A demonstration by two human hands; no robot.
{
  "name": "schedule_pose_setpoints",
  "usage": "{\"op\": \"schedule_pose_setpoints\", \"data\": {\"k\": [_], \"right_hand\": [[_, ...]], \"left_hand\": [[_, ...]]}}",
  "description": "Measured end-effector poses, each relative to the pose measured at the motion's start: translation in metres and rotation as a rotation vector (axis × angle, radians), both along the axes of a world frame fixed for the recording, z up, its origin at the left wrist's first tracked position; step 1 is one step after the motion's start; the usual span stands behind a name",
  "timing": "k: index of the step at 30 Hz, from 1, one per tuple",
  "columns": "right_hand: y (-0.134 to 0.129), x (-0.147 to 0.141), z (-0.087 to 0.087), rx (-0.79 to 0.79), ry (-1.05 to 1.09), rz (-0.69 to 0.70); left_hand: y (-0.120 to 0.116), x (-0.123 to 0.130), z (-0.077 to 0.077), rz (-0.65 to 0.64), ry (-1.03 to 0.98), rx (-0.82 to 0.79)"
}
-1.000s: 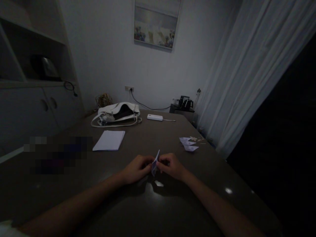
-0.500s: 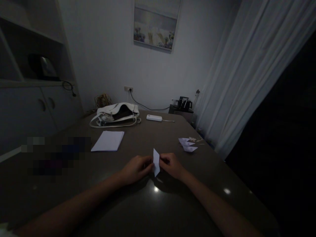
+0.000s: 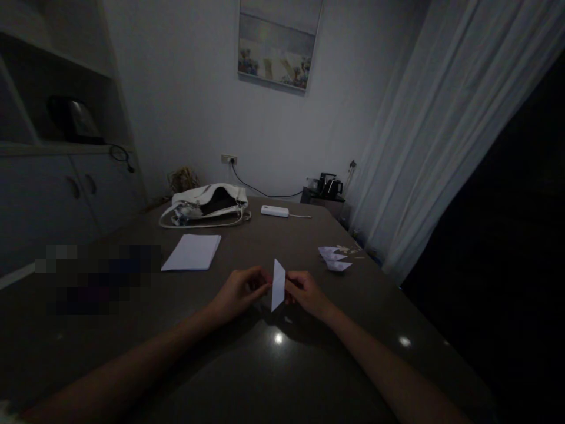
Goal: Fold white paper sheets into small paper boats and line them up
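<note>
A small folded white paper [image 3: 278, 285] stands upright above the dark table [image 3: 247, 365], its ends pointed. My right hand [image 3: 308, 294] pinches its right edge between thumb and fingers. On the other side, my left hand [image 3: 242, 292] is curved with thumb and fingers apart, the fingertips close to the paper's left edge; whether they touch it is hard to tell. Several folded paper shapes [image 3: 335, 259] lie to the right, beyond my right hand. A stack of white paper [image 3: 192, 252] rests at the left, beyond my left hand.
A white handbag [image 3: 207, 203] lies at the far left of the table. Beside it is a white power bank [image 3: 274, 211] with a short cable. Small light scraps [image 3: 346, 249] are near the paper shapes. A curtain [image 3: 424, 129] hangs at the right.
My left hand has loosened and drawn slightly left and up from the paper. The folded paper has risen a little and turned, showing a wider face. My right hand still holds it.
</note>
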State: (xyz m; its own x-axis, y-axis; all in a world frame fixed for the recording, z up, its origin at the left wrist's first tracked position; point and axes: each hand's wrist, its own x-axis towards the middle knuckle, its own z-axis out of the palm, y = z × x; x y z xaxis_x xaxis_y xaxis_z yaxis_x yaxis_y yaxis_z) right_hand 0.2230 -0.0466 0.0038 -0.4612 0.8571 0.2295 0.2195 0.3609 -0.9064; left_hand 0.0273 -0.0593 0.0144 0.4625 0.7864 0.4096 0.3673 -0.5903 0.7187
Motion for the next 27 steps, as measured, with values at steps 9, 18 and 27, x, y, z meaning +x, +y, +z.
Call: {"op": "schedule_pose_setpoints", "data": {"k": [9,18,27], "right_hand": [[0.003,0.001,-0.006,-0.086,0.022,0.058],[0.007,0.0,-0.016,-0.085,-0.012,0.11],[0.005,-0.001,-0.015,-0.074,-0.018,0.133]], "left_hand": [[-0.003,0.0,0.002,0.004,-0.03,-0.013],[-0.001,-0.002,0.002,-0.001,0.029,0.061],[-0.002,-0.004,-0.001,-0.028,0.098,0.176]]}}
